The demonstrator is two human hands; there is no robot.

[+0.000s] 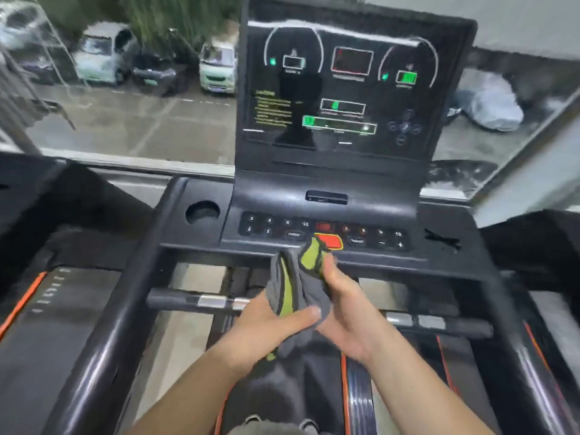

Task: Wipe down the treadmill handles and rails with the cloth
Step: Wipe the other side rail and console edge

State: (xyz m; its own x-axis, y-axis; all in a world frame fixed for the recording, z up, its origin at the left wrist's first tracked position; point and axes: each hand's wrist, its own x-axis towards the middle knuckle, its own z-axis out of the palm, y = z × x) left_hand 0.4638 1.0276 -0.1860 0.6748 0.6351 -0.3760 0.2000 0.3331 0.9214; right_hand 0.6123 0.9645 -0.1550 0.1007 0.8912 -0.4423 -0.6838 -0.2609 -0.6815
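Both hands on the bunched grey-and-green microfibre cloth (298,287). Left hand (270,328) grips the lower part, thumb across it. Right hand (345,309) grips the upper part. Cloth is mid-air, centred over the black front handlebar with silver sensor plates (194,301), just below the console's red button (329,241), off the glossy black side rails (103,340).

cloth (298,296) between both hands, before the console (326,227), above the front handle (194,301).
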